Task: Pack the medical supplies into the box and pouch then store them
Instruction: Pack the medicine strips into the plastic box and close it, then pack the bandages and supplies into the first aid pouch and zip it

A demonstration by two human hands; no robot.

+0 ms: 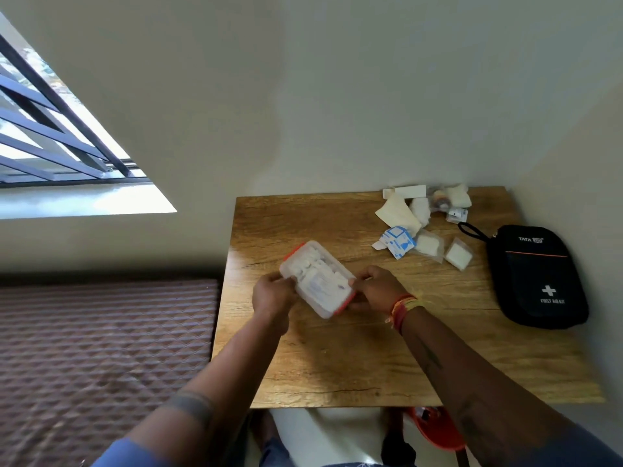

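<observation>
Left hand point(272, 295) and right hand point(373, 287) grasp opposite ends of the filled clear box point(317, 279) near the table's point(337, 358) left edge; uneven pressing risks an unlatched lid, spilling contents.

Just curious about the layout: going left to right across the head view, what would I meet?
Window → quilted mattress → left hand → clear plastic box → right hand → loose gauze packets → black first aid pouch.

A clear plastic box point(317, 279) with orange clasps, filled with white supplies, sits mid-tabletop; loose gauze packets point(421, 227) crowd the far edge; a black first-aid pouch point(536, 274) lies closed along the right edge.
</observation>
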